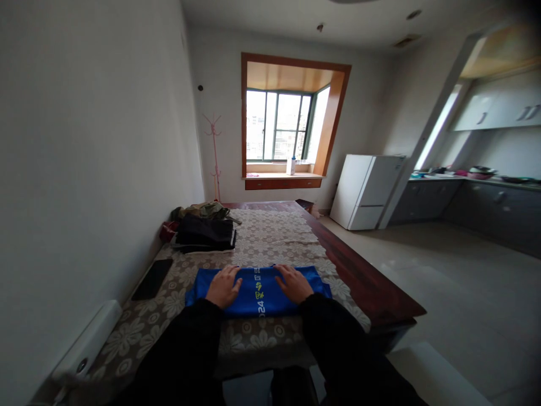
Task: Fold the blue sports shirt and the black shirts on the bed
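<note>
A blue folded cloth (243, 306), which looks like a garment with white and yellow print down its middle, lies flat near the front of the table. On its left part rests my left hand (224, 286), palm down with the fingers stretched toward the far edge. My right hand (295, 283) lies the same way on the right part, fingers spread. The printed strip shows between the two hands. Neither hand grips the cloth; both press or rest on top of it. Black sleeves cover both forearms.
A patterned tablecloth (270, 237) covers much of the dark red table (372, 282). Folded black clothes (207, 232) are piled at the back left. A black phone (153, 279) and a long white device (91, 338) lie along the wall. A white fridge (363, 189) stands beyond, right.
</note>
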Demonstrator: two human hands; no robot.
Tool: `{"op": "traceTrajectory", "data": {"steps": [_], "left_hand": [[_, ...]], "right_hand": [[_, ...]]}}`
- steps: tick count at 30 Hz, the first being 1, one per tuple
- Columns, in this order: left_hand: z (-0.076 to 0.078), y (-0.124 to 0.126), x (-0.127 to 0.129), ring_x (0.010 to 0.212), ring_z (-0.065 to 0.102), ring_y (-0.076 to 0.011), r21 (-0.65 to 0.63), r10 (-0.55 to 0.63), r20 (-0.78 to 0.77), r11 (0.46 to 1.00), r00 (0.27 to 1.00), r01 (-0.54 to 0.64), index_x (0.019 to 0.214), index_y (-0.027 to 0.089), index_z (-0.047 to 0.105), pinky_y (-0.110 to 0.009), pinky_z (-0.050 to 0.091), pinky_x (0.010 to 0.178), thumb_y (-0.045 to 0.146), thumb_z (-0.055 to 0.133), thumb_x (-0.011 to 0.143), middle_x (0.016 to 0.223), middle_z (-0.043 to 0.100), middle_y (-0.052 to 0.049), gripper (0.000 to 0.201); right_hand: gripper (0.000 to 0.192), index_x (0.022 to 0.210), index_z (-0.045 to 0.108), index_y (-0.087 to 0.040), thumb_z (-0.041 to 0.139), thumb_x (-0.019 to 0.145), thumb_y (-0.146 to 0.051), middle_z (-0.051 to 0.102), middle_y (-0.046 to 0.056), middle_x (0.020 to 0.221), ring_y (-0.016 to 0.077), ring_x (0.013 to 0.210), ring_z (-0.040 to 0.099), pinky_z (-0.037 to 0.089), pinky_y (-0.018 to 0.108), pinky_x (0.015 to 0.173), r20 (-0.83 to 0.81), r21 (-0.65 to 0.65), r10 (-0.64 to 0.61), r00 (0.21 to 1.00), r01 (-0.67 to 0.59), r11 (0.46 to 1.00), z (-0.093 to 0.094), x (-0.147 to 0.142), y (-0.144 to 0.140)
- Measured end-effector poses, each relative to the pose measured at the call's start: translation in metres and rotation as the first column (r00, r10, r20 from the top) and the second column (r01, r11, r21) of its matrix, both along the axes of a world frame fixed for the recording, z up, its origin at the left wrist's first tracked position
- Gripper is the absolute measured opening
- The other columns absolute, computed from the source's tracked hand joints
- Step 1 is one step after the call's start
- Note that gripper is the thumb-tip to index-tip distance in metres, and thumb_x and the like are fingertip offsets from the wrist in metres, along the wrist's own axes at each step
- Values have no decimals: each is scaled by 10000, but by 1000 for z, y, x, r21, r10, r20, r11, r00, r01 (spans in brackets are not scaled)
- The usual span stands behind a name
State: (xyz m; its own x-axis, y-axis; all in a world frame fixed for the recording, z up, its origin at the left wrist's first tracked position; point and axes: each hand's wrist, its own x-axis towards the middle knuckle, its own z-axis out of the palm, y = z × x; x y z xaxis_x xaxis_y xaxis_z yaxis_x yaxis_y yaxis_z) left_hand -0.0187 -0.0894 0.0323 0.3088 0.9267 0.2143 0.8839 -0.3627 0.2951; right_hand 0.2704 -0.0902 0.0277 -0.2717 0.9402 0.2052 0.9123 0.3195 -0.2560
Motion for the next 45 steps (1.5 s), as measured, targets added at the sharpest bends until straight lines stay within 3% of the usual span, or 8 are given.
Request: {"op": "traceTrajectory", "data": {"steps": [5,10,17,20,25,29,41,45], "left_hand": [[-28,-7,60,1535,248,-305,-26,28,-88,999,996,-30,1546,219,397,-555,188,1249,443,340,988,1636,379,-77,603],[-45,-2,54,1561,166,-293,-35,30,-147,999,989,-35,1594,235,291,-544,138,1262,497,287,990,1673,292,-54,658],[-41,-2,57,1559,178,-289,-36,32,-142,999,989,-37,1586,230,313,-541,129,1263,501,293,987,1661,320,-64,658],[-39,-4,45,1557,190,-276,-50,51,-141,997,989,-58,1584,236,316,-538,138,1262,519,288,986,1666,307,-56,663],[-39,-7,-8,1548,218,-298,-39,201,-175,977,964,-210,1579,230,327,-589,148,1245,497,298,985,1648,346,-78,652],[-38,-12,-36,1543,233,-296,-13,262,-183,963,948,-269,1577,207,330,-562,169,1243,499,296,989,1644,350,-93,658],[-25,-11,-43,1522,294,-281,-103,235,-132,963,963,-249,1548,191,384,-499,208,1240,469,303,988,1634,375,-96,630],[-16,-25,-70,1488,345,-310,-1,388,-129,920,912,-392,1489,134,458,-486,256,1212,432,320,983,1589,442,-152,602]], "right_hand": [[572,1573,358,-276,332,1018,-411,315,18,1654,264,1539,204,102,496,1247,64,-80,-45,997,50,995,-27,-67,-10],[619,1609,267,-257,261,1024,-459,220,14,1682,260,1560,129,37,505,1252,86,-130,-67,994,78,988,-41,-63,-7],[644,1617,236,-252,248,1020,-492,187,5,1688,239,1563,108,41,486,1256,89,-151,-56,994,69,986,-38,-63,-7],[644,1617,232,-253,251,1020,-493,194,6,1686,221,1559,132,49,480,1255,112,-137,-91,990,106,985,-40,-46,-6],[625,1608,266,-240,255,1024,-461,240,30,1677,227,1552,168,65,498,1251,194,-97,-287,938,310,946,-47,20,-5],[616,1604,283,-234,267,1023,-436,227,19,1681,218,1548,181,104,453,1253,223,-61,-323,920,343,937,-54,54,-5],[632,1619,211,-260,245,1020,-456,191,17,1692,245,1560,117,28,563,1240,238,-111,-334,912,367,924,-52,49,-6],[640,1620,209,-260,233,1020,-482,191,24,1693,251,1558,116,24,577,1235,238,-103,-335,912,367,925,-51,49,-7]]}}
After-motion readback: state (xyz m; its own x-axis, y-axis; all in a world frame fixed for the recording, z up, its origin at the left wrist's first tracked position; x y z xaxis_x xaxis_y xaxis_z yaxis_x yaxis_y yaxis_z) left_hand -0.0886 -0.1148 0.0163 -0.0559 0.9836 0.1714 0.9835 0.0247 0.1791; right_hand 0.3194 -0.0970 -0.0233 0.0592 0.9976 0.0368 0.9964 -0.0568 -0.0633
